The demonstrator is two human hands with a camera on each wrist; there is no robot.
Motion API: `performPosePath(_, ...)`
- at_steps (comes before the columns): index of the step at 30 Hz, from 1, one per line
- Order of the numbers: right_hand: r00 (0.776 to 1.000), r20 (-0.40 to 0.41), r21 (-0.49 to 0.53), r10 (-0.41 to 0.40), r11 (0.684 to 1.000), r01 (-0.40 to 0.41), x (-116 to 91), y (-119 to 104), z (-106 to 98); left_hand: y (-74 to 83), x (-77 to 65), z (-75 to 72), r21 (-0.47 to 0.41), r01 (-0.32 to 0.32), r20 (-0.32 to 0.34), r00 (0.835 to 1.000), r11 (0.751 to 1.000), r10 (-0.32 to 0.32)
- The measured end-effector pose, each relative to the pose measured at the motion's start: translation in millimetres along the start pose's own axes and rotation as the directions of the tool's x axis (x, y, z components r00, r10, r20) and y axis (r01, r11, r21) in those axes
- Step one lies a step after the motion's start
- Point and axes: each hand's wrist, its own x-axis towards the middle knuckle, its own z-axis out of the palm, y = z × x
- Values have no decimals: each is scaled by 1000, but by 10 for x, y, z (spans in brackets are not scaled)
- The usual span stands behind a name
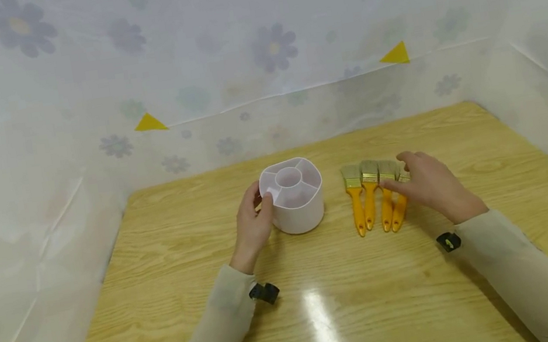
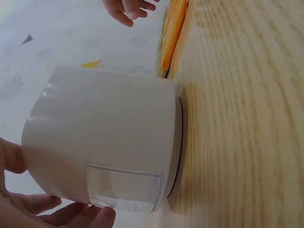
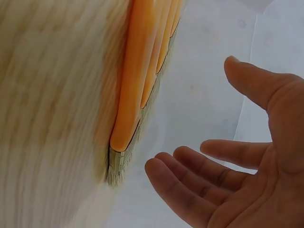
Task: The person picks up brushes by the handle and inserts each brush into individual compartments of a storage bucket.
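A round white desk organizer [image 1: 300, 218] with a wavy rim and several compartments around a central ring stands upright on the table. My left hand [image 1: 254, 218] holds its left side, the thumb at the rim and the fingers against the wall. In the left wrist view those fingertips touch beside a clear drawer [image 2: 124, 187] in the organizer. Several paintbrushes [image 1: 357, 206] with orange handles and pale bristles lie side by side to the right, bristles pointing away. Over the rightmost ones hovers my right hand [image 1: 435, 185]; its fingers are spread apart from the brushes and hold nothing.
The wood-grain table [image 1: 175, 292] ends at a back edge near a flower-patterned sheet [image 1: 214, 56], which also hangs at both sides. Yellow triangles [image 1: 150, 123] mark the sheet. Each sleeve carries a small black device [image 1: 264, 293] at the wrist.
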Motion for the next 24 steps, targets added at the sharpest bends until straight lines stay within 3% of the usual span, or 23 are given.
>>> performPosePath(12,995,97,-44,-19,999,23,38,92,10,-7,-11,-11,1,8,3,1000,1000,-8)
performPosePath(24,996,61,-52,-69,996,73,55,59,90,55,-32,-18,2,10,17,1000,1000,-10)
